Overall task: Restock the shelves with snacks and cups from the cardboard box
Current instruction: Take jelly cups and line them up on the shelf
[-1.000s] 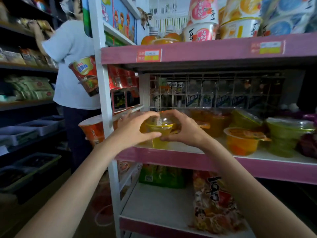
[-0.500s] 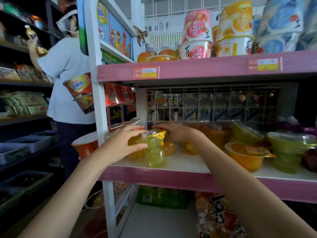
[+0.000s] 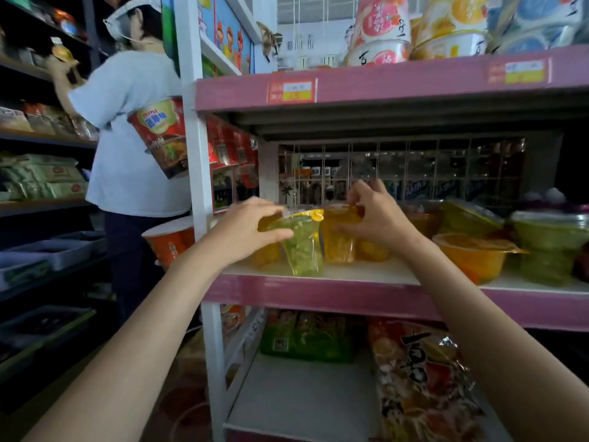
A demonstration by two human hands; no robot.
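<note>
- Green jelly cup [image 3: 301, 247] stands upright at the front edge of the middle shelf [image 3: 366, 301], its long axis vertical, wide sealed top up and narrow foot down on the shelf board.
- Left hand [image 3: 245, 231] grips that cup near its rim: the thumb lies across the front wall and the other fingers [image 3: 271, 205] curl over the foil lid from the left, so the cup sits just to the right of the palm, under the fingertips.
- Right hand [image 3: 379, 215] is at the orange jelly cup [image 3: 339, 240] directly behind and right of the green one; its fingertips pinch the edge of that cup's lid while the thumb presses low on the cup's side.
- The two cups touch or nearly touch; I cannot tell which. Each hand is nearest its own cup, the left for the front one.
- My reading: any next nudge goes backward, away from the wrists, to seat the green cup off the shelf lip.
- Count near the fingers: one green cup, about four orange cups clustered behind it; further right, one wide orange bowl [image 3: 471, 253] and two stacks of green bowls [image 3: 548, 244].
- The cardboard box is not in view.
</note>
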